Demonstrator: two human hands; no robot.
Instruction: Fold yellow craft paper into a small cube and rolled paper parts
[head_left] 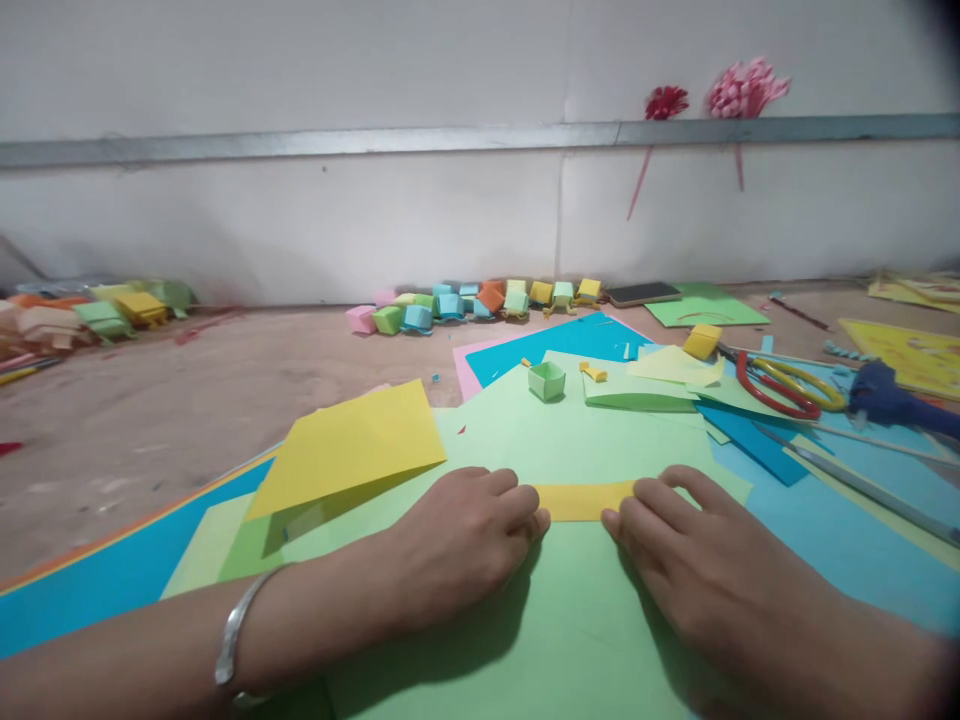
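Note:
A yellow paper strip (581,502) stretches level between my two hands, just over the light green paper sheet (592,600). My left hand (472,530) pinches its left end between thumb and curled fingers. At the other end, my right hand (675,550) closes its thumb and fingers on the strip. Both ends of the strip are hidden under the fingers. Beyond it sits a small open green paper box (547,380). A larger yellow paper sheet (352,440) lies tilted to the left of my left hand.
Scissors with red and yellow handles (795,385) lie at the right, near a dark blue tool (892,395) and a long grey blade-like tool (877,490). Several folded paper figures (450,305) line the wall. A dark phone-like slab (643,294) rests beside a green sheet (705,305).

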